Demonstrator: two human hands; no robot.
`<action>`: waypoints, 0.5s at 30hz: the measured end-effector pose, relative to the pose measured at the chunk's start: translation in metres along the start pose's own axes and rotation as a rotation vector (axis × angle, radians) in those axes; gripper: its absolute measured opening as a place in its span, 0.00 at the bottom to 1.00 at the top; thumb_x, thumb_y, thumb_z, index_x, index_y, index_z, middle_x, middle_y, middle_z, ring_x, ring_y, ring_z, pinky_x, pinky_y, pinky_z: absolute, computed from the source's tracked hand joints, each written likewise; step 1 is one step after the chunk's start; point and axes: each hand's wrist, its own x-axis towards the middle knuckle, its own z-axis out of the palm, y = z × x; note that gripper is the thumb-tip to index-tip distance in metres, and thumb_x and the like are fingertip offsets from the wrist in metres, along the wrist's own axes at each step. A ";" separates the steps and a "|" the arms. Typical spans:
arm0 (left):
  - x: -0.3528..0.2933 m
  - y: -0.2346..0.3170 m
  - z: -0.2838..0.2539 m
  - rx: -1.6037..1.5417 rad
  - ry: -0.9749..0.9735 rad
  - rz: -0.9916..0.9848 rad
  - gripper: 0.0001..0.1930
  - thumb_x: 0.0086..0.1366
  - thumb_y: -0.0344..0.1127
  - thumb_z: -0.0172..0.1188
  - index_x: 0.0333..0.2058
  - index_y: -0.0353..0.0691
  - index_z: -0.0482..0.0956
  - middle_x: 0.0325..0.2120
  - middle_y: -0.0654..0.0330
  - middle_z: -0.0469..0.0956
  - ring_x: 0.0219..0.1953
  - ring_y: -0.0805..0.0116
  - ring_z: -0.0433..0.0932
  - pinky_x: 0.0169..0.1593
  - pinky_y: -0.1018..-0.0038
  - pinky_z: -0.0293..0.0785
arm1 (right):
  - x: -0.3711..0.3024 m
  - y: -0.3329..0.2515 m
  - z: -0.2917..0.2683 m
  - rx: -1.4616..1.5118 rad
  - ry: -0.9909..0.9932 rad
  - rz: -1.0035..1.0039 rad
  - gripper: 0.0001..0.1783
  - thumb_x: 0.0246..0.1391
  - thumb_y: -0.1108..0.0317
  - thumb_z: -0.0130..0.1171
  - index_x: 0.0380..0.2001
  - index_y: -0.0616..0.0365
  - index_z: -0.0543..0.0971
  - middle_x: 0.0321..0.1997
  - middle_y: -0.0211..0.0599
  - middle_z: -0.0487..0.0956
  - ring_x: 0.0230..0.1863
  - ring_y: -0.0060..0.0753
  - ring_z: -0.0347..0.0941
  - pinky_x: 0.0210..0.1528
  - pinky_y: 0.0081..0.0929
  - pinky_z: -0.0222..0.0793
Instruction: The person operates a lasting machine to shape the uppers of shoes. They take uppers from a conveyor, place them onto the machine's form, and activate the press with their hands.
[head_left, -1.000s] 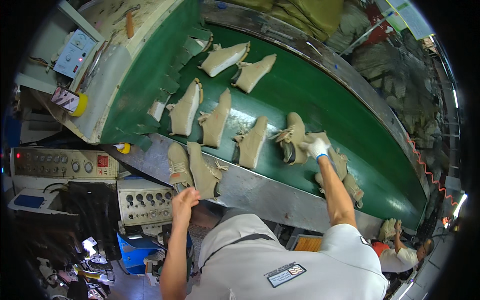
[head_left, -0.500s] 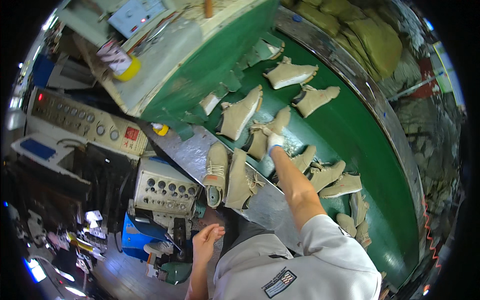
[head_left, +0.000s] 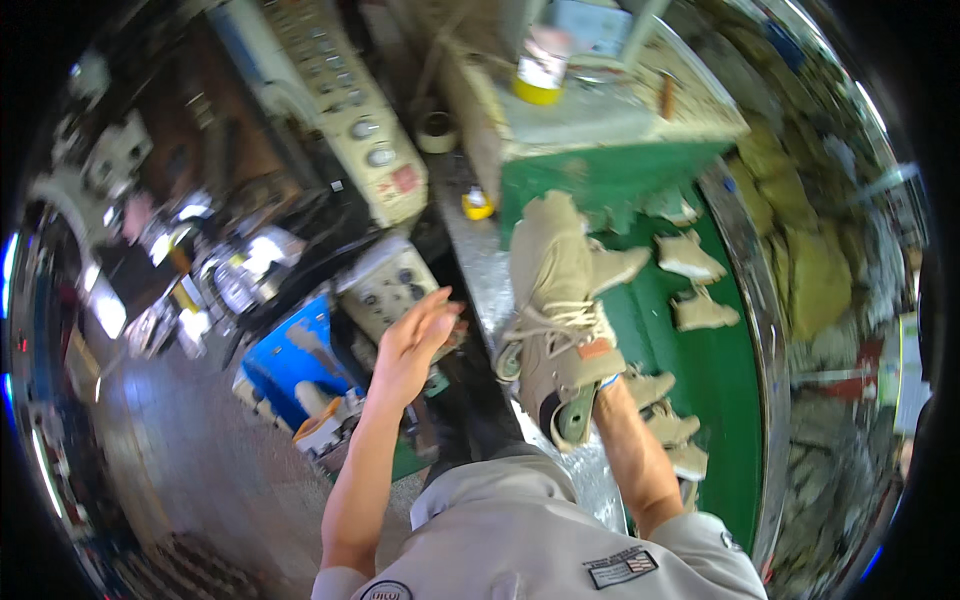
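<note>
Fingers of the left hand (head_left: 410,350) are loosely extended and kept near one another; nothing is held by them, and a cream control panel with dark round knobs (head_left: 372,298) is seen just behind. A beige laced shoe with a small orange-red heel tag (head_left: 565,340) is seen large, with its toe directed away from the wearer, before a grey metal ledge (head_left: 480,265). The right hand is hidden behind this shoe; only the forearm (head_left: 645,465) and part of a blue wristband (head_left: 609,380) are shown, so how tightly the fingers are closed cannot be told. Another heel is seen at the shoe's left edge; whether it belongs to a second shoe cannot be told. Further beige shoes (head_left: 690,257) are spread over a glossy green work surface (head_left: 725,385) to the right.
</note>
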 end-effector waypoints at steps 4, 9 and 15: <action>-0.003 0.013 -0.077 -0.385 0.061 -0.097 0.28 0.74 0.43 0.57 0.63 0.25 0.68 0.50 0.52 0.80 0.47 0.64 0.81 0.52 0.67 0.79 | 0.048 0.129 0.042 -0.213 0.137 0.171 0.29 0.67 0.49 0.53 0.57 0.65 0.75 0.52 0.45 0.81 0.48 0.42 0.80 0.54 0.37 0.76; -0.056 -0.006 -0.181 -0.298 0.434 -0.143 0.06 0.65 0.32 0.66 0.36 0.35 0.82 0.27 0.62 0.83 0.27 0.71 0.82 0.35 0.75 0.80 | 0.095 0.226 0.127 -0.566 0.087 0.328 0.27 0.63 0.64 0.59 0.62 0.66 0.71 0.53 0.44 0.81 0.49 0.36 0.80 0.53 0.31 0.77; -0.078 -0.028 -0.247 -0.313 0.728 0.008 0.10 0.62 0.29 0.68 0.41 0.32 0.83 0.30 0.59 0.84 0.28 0.71 0.83 0.35 0.77 0.81 | 0.140 0.301 0.157 -0.870 0.008 0.270 0.30 0.63 0.66 0.59 0.65 0.67 0.68 0.63 0.40 0.75 0.60 0.29 0.71 0.63 0.28 0.65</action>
